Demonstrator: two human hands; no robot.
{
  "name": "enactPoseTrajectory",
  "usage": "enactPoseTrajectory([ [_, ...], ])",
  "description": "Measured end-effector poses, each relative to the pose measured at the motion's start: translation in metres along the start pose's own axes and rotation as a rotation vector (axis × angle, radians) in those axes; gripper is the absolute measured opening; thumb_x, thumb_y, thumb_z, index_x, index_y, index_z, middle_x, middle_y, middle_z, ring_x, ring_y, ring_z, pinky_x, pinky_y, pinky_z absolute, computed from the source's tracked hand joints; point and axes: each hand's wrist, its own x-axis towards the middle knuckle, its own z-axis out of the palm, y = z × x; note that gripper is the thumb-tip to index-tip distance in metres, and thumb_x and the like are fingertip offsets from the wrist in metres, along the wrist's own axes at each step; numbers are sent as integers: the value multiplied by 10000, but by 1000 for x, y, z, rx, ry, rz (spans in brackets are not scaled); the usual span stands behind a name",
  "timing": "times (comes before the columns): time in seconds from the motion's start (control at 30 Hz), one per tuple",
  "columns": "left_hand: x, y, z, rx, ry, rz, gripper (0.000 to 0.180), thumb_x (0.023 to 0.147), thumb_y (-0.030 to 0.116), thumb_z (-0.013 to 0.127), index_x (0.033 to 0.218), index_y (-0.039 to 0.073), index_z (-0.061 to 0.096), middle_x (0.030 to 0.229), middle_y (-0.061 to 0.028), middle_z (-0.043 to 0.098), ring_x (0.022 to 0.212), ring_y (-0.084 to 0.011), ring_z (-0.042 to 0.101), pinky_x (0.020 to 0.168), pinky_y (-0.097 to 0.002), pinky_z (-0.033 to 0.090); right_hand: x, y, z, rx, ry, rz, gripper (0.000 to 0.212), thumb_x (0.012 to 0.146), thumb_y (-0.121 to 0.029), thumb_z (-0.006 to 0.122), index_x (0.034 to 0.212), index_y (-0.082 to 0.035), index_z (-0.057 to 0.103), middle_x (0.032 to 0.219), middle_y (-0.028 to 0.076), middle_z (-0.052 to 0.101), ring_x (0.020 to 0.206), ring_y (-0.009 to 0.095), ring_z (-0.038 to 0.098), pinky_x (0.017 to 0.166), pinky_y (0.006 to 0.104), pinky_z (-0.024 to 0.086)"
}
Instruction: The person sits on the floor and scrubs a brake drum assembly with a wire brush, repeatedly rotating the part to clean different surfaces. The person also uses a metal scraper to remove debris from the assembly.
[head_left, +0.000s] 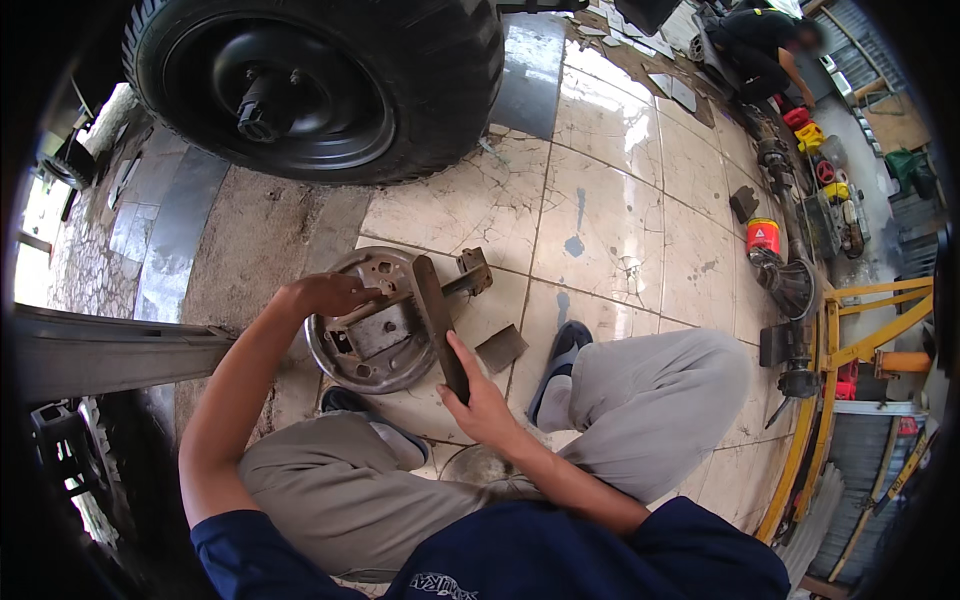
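Note:
On the tiles between my feet lies a round metal brake backing plate (pixel 388 378), with a bracket (pixel 472 274) sticking out at its upper right. My left hand (pixel 325 296) reaches over the plate's left side, its fingers stretched out and their tips at the surface. In my right hand (pixel 484 408) is a dark, curved brake shoe (pixel 436 310), seen edge-on. I grip it by its lower end, thumb on one side and fingers on the other, and it slants up across the plate's right side. A flat grey-brown piece (pixel 502 347) lies just right of the plate.
A large tyre (pixel 440 90) on a black wheel stands ahead. A grey metal beam (pixel 120 350) comes in from the left. Along the right are an axle (pixel 790 290), a red tin (pixel 763 237) and a yellow frame (pixel 832 350). Another person (pixel 755 45) bends at the far right.

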Motion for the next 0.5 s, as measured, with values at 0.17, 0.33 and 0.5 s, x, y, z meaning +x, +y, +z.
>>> enactPoseTrajectory([
  [0.17, -3, 4, -2, -156, 71, 43, 687, 968, 644, 367, 1305, 97, 612, 1343, -185, 583, 1254, -342, 546, 1058, -415, 413, -1, 7, 0, -64, -38, -107, 734, 918, -142, 623, 1544, -190, 244, 1411, 254, 482, 1212, 450, 531, 983, 413, 454],
  [0.33, 2, 7, -7, -143, 72, 31, 689, 967, 642, 376, 1298, 87, 614, 1333, -193, 587, 1245, -352, 551, 1054, -421, 417, -9, 4, 9, -12, -34, -112, 732, 912, -105, 610, 1543, -185, 247, 1429, 235, 471, 1236, 435, 519, 994, 422, 449],
  [0.5, 2, 1, -3, -116, 47, 110, 724, 978, 646, 336, 1308, 56, 598, 1359, -207, 563, 1277, -360, 522, 1077, -439, 394, 4, 15, 4, -121, 138, -226, 718, 896, -62, 626, 1527, -162, 301, 1409, 233, 497, 1232, 420, 533, 994, 411, 450],
])
